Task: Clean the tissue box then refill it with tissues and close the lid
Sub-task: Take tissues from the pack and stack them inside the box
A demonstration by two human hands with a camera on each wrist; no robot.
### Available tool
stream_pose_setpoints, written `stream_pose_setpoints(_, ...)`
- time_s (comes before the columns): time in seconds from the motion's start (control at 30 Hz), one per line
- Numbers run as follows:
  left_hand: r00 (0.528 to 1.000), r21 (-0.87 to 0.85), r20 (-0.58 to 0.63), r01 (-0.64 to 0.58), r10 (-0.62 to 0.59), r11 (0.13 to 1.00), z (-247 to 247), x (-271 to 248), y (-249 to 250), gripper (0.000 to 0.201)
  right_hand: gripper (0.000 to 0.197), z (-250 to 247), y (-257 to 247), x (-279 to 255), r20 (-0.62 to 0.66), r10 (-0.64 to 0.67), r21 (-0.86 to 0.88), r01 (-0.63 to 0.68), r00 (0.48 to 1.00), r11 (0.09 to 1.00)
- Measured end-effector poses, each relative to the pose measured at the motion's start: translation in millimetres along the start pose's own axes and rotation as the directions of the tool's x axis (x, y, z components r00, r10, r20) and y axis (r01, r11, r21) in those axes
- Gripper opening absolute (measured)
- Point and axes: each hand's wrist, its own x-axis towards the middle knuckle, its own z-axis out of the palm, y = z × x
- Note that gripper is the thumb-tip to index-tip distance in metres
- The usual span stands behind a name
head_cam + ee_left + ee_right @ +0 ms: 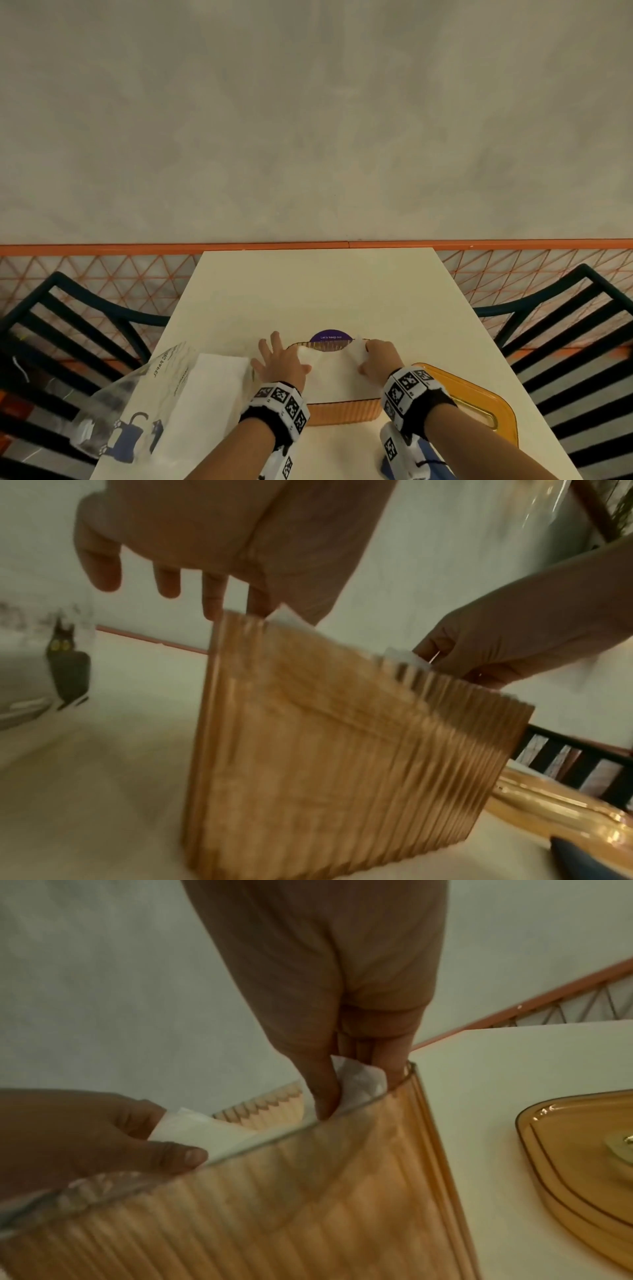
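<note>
An amber ribbed tissue box (pixel 342 413) (pixel 325 750) (pixel 308 1191) stands open on the white table (pixel 308 291), with a stack of white tissues (pixel 335 373) (pixel 192 1129) lying in its top. My left hand (pixel 279 359) (pixel 205 547) (pixel 68 1131) rests on the stack's left end, fingers spread past the box's rim. At the far right corner, my right hand (pixel 380 356) (pixel 342 1015) (pixel 496 647) pinches a tissue corner between thumb and fingers against the box wall. The amber lid (pixel 479 404) (pixel 582 1145) lies flat to the right of the box.
A clear plastic bag (pixel 130 404) holding a pack of tissues (pixel 205 387) lies at the left front. A purple sticker (pixel 331 336) shows behind the box. Dark chairs (pixel 68 325) (pixel 565 325) flank the table. Something blue (pixel 428 455) lies under my right forearm.
</note>
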Motion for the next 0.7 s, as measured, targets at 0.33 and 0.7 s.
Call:
stream_pose_setpoints(0.33,0.875,0.251,-0.064,-0.452,0.480,0.856,-6,-14,-6,0.046,0.048,8,-2,-11,-0.172,-0.383,-0.398,0.292,0.908,0.870)
stream_pose_setpoints(0.7,0.826,0.258,0.410,-0.512,0.387,0.819,15,3,4,0.051,0.063,23,2,12,0.212,-0.135,-0.481,0.223,0.968,0.848)
